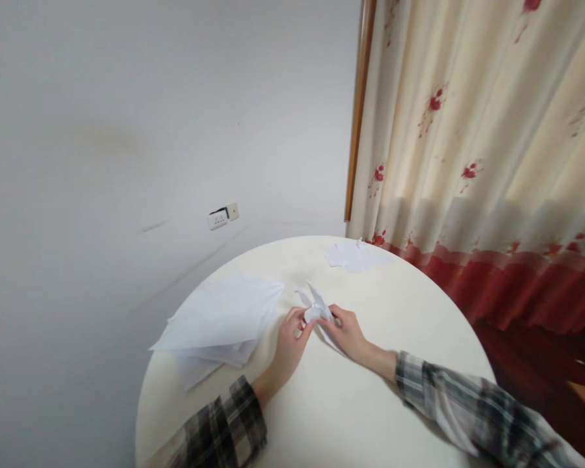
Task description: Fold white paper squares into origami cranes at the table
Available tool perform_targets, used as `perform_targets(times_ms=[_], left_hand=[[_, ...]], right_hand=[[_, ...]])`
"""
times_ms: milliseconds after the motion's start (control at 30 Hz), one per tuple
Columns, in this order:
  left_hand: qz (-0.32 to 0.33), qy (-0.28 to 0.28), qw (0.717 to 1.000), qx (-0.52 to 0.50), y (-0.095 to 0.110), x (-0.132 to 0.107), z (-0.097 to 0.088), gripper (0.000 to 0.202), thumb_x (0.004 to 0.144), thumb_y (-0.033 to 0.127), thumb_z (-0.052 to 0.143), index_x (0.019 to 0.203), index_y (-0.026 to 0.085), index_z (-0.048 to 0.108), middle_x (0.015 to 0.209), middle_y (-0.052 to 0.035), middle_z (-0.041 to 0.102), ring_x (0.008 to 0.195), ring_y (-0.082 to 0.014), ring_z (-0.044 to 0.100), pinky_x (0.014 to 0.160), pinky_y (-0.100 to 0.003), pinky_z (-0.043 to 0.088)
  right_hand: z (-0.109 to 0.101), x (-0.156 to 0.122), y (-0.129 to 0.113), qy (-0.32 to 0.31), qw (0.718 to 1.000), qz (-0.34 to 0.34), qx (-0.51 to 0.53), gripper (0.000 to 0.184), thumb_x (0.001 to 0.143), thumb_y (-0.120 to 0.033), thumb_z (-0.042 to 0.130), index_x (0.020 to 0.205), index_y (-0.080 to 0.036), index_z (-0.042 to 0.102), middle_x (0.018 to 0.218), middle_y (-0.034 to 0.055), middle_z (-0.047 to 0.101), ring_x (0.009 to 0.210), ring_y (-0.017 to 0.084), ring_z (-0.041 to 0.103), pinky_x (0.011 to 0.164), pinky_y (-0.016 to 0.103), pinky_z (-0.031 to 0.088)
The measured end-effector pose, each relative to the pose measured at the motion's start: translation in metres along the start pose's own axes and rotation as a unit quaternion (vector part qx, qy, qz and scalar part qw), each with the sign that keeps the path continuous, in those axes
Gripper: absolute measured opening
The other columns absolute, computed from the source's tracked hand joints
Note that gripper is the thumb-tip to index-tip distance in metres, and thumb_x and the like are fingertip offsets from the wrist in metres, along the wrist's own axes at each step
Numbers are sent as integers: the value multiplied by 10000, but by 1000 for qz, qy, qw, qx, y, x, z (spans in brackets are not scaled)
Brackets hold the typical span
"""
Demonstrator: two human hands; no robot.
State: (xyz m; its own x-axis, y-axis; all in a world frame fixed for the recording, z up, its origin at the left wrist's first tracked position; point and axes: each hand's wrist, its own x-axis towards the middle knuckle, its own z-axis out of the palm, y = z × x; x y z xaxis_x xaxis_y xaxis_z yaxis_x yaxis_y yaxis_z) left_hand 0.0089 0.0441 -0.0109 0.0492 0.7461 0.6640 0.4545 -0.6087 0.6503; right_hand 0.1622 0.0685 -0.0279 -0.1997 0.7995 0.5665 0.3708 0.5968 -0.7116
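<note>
A small folded white paper figure [316, 305] with pointed flaps sits at the middle of the round cream table [409, 364]. My left hand [290, 341] pinches its left side with closed fingers. My right hand [347, 333] grips its right side, fingers curled round the paper. Both forearms, in plaid sleeves, reach in from the near edge.
A stack of white paper sheets [224, 318] lies to the left and overhangs the table edge. A torn white paper piece [353, 255] rests at the far rim. A floral curtain [487, 149] hangs to the right, and a wall socket [223, 216] sits on the grey wall.
</note>
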Motion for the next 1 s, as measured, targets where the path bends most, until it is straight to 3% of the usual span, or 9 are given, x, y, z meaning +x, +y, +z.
perform_targets(times_ms=[133, 267, 367, 467, 600, 767, 1000], left_hand=[[71, -32, 996, 36, -4, 4, -5, 170, 791, 135, 491, 837, 195, 644, 772, -24, 572, 722, -123, 551, 633, -219, 467], [129, -82, 985, 75, -9, 6, -9, 295, 793, 75, 448, 882, 238, 676, 864, -46, 591, 805, -137, 567, 679, -244, 481], [149, -111, 978, 99, -11, 7, -11, 317, 801, 71, 443, 915, 256, 674, 930, -51, 624, 865, -151, 574, 725, -272, 491], [179, -135, 969, 107, -9, 9, -11, 275, 826, 113, 451, 938, 248, 662, 962, -50, 657, 917, -161, 581, 799, -305, 488], [197, -145, 964, 107, -7, 10, -9, 260, 850, 157, 435, 1024, 214, 621, 948, -60, 679, 914, -155, 601, 827, -299, 493], [200, -151, 962, 107, -5, 10, -8, 329, 806, 61, 410, 1050, 192, 588, 1001, -58, 673, 970, -141, 591, 864, -290, 486], [163, -188, 965, 79, -5, 6, -10, 469, 703, 0, 360, 1053, 208, 594, 1086, -63, 643, 1051, -163, 548, 911, -359, 461]], right_hand=[[11, 1, -7, 19, 979, 116, 167, 160, 714, -325, 608, 699, -168, 579, 609, -37, 541, 589, 105, 461, 550, 211, 369], [18, 1, -11, 19, 902, 242, 357, 177, 608, -289, 663, 673, -166, 554, 559, -53, 519, 501, 89, 432, 482, 204, 356], [19, 0, -14, 27, 865, 274, 419, 183, 562, -240, 675, 697, -173, 572, 570, -48, 555, 509, 98, 465, 502, 211, 379], [19, -3, -13, 51, 853, 285, 435, 182, 556, -189, 665, 725, -168, 601, 648, -20, 608, 592, 115, 511, 566, 223, 412], [20, -8, -9, 59, 853, 298, 425, 158, 582, -212, 669, 725, -168, 616, 641, -9, 611, 568, 117, 495, 524, 221, 395], [22, -9, -3, 71, 846, 296, 438, 148, 571, -182, 678, 706, -180, 619, 624, -26, 609, 576, 112, 499, 553, 219, 402], [22, -11, 0, 77, 852, 301, 423, 192, 589, -160, 653, 779, -171, 632, 729, 3, 653, 643, 130, 538, 579, 230, 417]])
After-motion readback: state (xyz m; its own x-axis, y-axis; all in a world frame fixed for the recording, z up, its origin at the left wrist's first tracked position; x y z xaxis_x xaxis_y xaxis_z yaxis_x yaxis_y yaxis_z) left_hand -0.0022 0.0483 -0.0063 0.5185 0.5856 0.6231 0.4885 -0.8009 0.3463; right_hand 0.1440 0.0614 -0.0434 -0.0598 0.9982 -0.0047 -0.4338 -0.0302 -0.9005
